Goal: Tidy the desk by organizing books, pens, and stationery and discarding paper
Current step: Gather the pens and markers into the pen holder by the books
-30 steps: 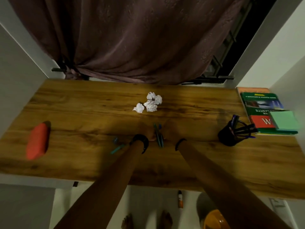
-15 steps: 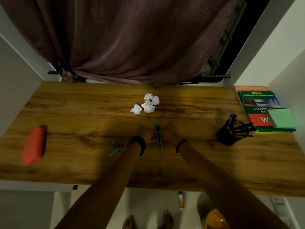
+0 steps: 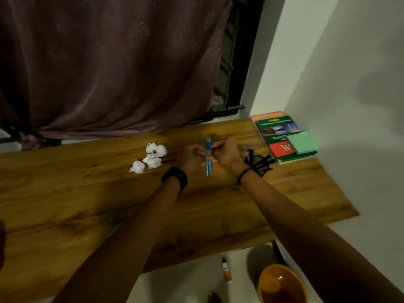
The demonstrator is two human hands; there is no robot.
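at the far right of the tabletop (image 3: 65,193): both hands meet just left of the pen holder (image 3: 259,162), with two blue pens (image 3: 208,156) between them.
left hand (image 3: 192,157): fingers curled against the pens from the left; a dark watch sits on the wrist.
right hand (image 3: 227,154): fingers pinching the pens from the right, a thin band at the wrist.
pens: held together, upright, above the wood, not yet in the holder.
done so far: books (image 3: 282,136) lie stacked in the far right corner with a green sticky pad (image 3: 302,142) on top; the holder already carries several pens.
left to do, pens: the held pair looks bound for the holder; a teal pen (image 3: 114,229) lies near the left forearm, blurred.
left to do, paper: four crumpled paper balls (image 3: 150,157) sit clustered left of the hands, none discarded.
bin: an orange bucket (image 3: 282,285) stands on the floor below the near edge, a likely place for the paper.
progress: i judge it roughly midway.
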